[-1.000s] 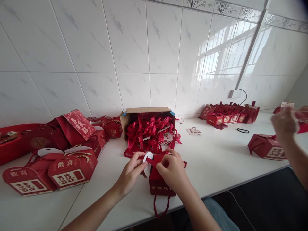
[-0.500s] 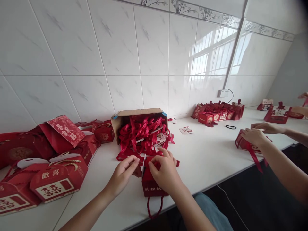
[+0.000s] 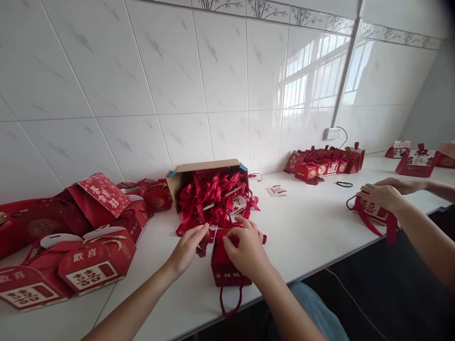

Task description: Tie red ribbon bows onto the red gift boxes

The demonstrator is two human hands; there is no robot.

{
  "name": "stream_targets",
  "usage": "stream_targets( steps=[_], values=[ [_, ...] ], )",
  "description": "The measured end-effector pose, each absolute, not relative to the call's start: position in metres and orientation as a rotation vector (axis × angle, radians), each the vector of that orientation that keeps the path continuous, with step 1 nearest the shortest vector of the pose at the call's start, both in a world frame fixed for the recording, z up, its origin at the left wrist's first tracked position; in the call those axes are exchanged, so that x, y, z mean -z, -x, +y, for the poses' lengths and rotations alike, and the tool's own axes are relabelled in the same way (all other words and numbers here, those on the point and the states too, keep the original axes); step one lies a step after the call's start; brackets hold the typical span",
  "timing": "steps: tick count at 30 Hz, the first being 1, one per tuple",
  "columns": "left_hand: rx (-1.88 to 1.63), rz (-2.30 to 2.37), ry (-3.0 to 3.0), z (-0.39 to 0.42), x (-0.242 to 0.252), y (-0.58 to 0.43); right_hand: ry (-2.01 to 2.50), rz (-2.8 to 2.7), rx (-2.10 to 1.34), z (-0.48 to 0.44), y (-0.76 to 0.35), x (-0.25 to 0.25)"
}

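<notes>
Pinching at the top of a small red gift box (image 3: 227, 265) near the worktop's (image 3: 305, 237) front edge, my right hand (image 3: 247, 248) has its fingers closed on the flaps. My left hand (image 3: 188, 246), fingers curled, grips the ribbon at the box's left side. Just behind lies a tipped cardboard carton (image 3: 206, 173) spilling red ribbons (image 3: 213, 194). A co-worker's hands (image 3: 386, 194) press another box at the right edge.

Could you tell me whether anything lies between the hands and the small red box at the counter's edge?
Nothing visible does: the left hand and right hand are already at the top of the red box, fingers on its flaps and ribbon.
</notes>
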State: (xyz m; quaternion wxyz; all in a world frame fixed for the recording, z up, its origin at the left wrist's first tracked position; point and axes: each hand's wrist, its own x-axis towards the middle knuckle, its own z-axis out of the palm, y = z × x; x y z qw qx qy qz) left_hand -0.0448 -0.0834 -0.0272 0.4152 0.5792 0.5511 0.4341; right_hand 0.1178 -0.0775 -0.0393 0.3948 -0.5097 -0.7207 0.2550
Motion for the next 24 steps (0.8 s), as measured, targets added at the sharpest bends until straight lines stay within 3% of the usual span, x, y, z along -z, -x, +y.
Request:
stream_targets(
  steps=[19,24],
  values=[
    [-0.981,1.293,-1.634,-0.084,0.015,0.046,1.268,-1.812,-0.64,-0.079,-0.114,0.043],
    [-1.017,1.45,-1.639,-0.081,0.011,0.055,1.218,-1.811,-0.633,-0.077,-0.116,0.045]
  ],
)
